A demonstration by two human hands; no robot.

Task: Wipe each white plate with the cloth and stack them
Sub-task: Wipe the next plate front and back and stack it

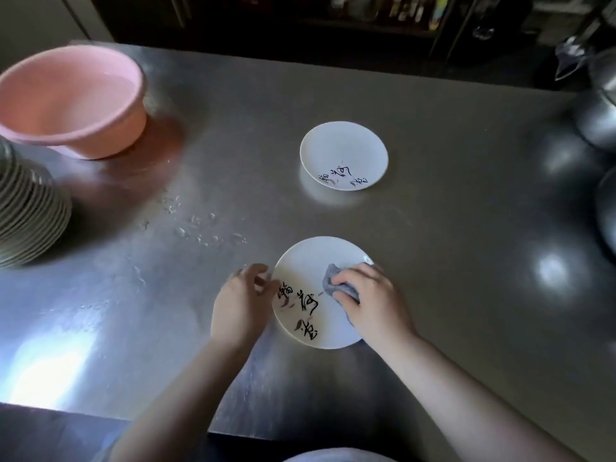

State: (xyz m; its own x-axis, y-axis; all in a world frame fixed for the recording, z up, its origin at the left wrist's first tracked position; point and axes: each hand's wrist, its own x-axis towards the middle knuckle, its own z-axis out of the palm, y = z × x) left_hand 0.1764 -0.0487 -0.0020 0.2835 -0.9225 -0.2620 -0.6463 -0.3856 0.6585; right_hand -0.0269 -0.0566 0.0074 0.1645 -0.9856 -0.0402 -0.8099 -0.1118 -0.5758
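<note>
Near plate (pixel 310 271): black script, unreadable to me. My right hand (pixel 370 301) grips cloth (pixel 336 283); left hand (pixel 240 301), fingers curled, touches rim. Far plate (pixel 343 148), pink basin (pixel 71 98), droplets (pixel 200 228).

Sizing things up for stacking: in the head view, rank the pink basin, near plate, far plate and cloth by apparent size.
1. pink basin
2. near plate
3. far plate, smaller-looking, perhaps only from distance
4. cloth

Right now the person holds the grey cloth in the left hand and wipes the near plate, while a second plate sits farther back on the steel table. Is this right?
Not quite. The head view shows the right hand holding the grey cloth on the near plate; the left hand only steadies its rim. The second plate does sit farther back on the steel table.
</note>
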